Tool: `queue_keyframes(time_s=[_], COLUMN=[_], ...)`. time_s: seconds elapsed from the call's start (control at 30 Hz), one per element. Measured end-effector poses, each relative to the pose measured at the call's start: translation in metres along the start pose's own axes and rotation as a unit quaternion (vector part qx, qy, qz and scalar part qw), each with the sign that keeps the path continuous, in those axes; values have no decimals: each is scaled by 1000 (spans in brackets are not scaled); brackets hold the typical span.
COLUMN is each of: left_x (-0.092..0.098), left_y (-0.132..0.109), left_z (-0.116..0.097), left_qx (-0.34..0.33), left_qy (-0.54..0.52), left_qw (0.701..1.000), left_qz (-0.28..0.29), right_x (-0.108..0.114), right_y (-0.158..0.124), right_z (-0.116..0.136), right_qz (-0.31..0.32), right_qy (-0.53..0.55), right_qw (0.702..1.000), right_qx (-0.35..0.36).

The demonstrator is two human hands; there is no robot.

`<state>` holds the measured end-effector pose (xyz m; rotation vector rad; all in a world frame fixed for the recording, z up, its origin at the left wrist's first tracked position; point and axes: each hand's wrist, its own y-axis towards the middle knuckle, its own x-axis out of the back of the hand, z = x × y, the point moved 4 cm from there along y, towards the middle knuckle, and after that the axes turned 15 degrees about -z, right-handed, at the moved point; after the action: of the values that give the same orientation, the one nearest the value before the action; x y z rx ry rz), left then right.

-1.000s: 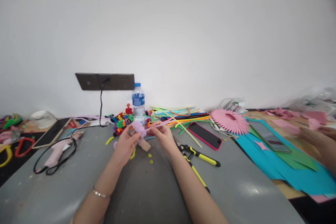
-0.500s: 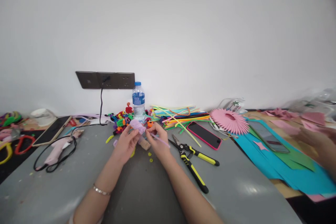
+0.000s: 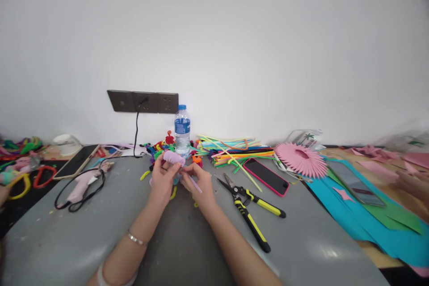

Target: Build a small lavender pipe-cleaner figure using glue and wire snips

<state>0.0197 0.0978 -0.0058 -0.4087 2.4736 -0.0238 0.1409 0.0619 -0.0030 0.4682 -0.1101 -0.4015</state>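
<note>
Between both hands is a lilac pipe cleaner piece (image 3: 173,157), wound into a thick coil. My left hand (image 3: 165,178) has its fingers closed around the coil from the left. With a pinch, my right hand (image 3: 198,184) grips the loose lilac pipe cleaner end (image 3: 195,185), which sticks out toward the lower right. Just behind the hands lie colourful pipe cleaner figures (image 3: 161,148) at the foot of a water bottle (image 3: 182,129). My fingers hide part of the coil and whatever lies beneath it.
Yellow-black pruning shears (image 3: 250,208), a pink-cased phone (image 3: 266,177) and a bundle of pipe cleaners (image 3: 241,152) lie to the right. A pink glue gun (image 3: 80,186) with its black cord lies left. Beyond are a pink paper fan (image 3: 301,161), blue paper (image 3: 348,219) and another person's hand (image 3: 414,187).
The view has turned slightly left, so the scene sits further right. The lilac coil has tilted in my fingers, and its loose end now points more steeply downward.
</note>
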Motion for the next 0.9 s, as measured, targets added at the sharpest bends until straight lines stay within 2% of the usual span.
queue_keyframes(time_s=[0.2, 0.33, 0.53, 0.63, 0.8, 0.9], left_x=[2, 4, 7, 5, 3, 2], left_y=[-3, 2, 9, 6, 2, 1], left_z=[2, 2, -3, -4, -2, 0], left_qx=[-70, -85, -61, -28, 15, 20], left_qy=[30, 49, 53, 39, 25, 28], left_qw=[997, 995, 997, 999, 999, 999], left_qz=[8, 18, -17, -19, -15, -10], right_x=[1, 3, 9, 11, 6, 3], right_y=[0, 2, 9, 12, 8, 4], right_z=[4, 6, 2, 2, 12, 16], right_qz=[14, 28, 26, 37, 111, 130], right_qy=[-21, -14, -4, -29, -52, -44], right_qw=[998, 997, 997, 994, 980, 975], right_qx=[61, 75, 72, 96, 156, 172])
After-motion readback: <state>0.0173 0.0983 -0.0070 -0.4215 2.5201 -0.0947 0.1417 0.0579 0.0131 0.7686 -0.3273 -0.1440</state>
